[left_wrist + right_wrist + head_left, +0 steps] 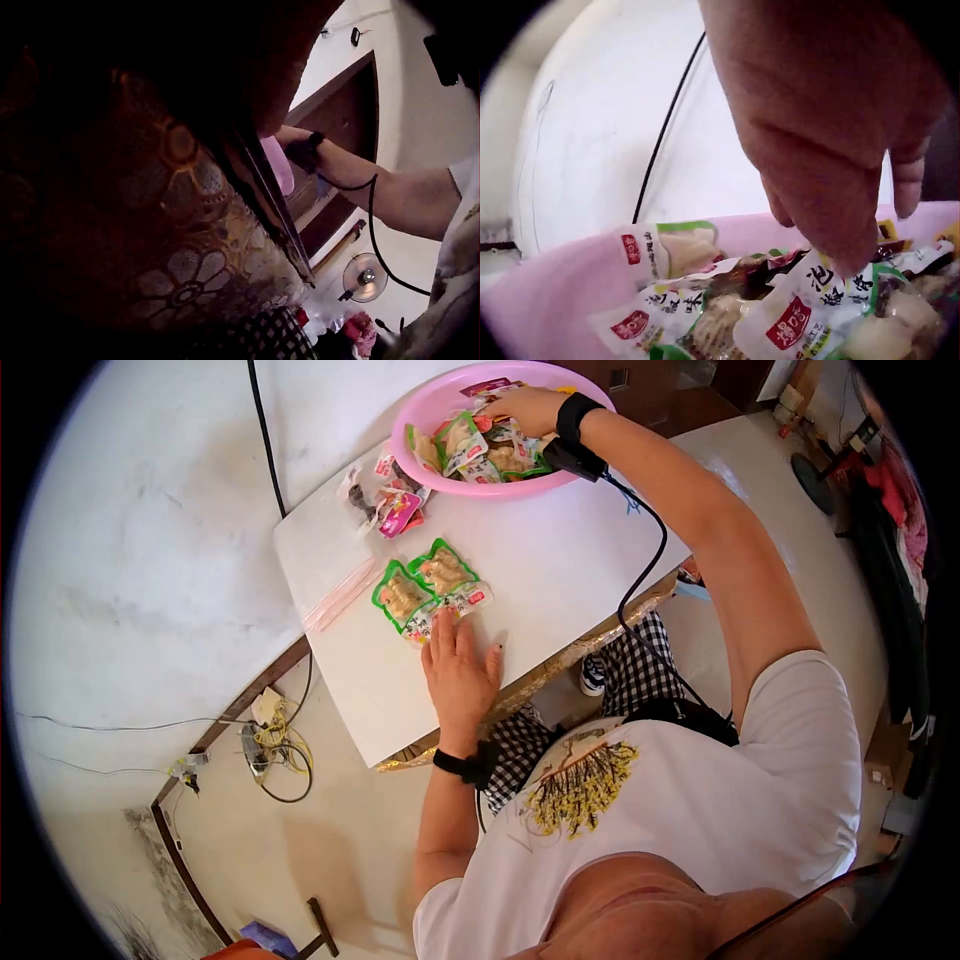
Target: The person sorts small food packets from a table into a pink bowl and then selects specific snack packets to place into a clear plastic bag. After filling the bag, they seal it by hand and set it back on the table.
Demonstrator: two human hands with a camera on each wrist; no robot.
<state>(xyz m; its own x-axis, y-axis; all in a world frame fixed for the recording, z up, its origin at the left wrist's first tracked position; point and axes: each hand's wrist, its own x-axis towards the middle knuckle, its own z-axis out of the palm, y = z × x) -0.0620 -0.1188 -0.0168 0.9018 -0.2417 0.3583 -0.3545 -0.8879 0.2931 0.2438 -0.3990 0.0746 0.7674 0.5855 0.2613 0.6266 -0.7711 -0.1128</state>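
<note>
My left hand (460, 675) lies on the white table with its fingers straight, fingertips at the lower edge of two green-edged snack packets (400, 598) placed side by side. Pale pieces show through their clear fronts. At the far end, my right hand (528, 410) reaches into a pink basin (408, 455) heaped with similar packets. In the right wrist view that hand (817, 127) hangs over the pile, its thumb at a white packet (791, 319) with a red label; its fingers are loosely bent. The left wrist view is mostly dark and does not show the left fingertips.
A small pile of purple and dark packets (400, 512) lies beside the basin. Pinkish strips (340, 595) lie along the table's left edge by the wall. A black cable (655, 555) runs from the right wrist across the table's near edge.
</note>
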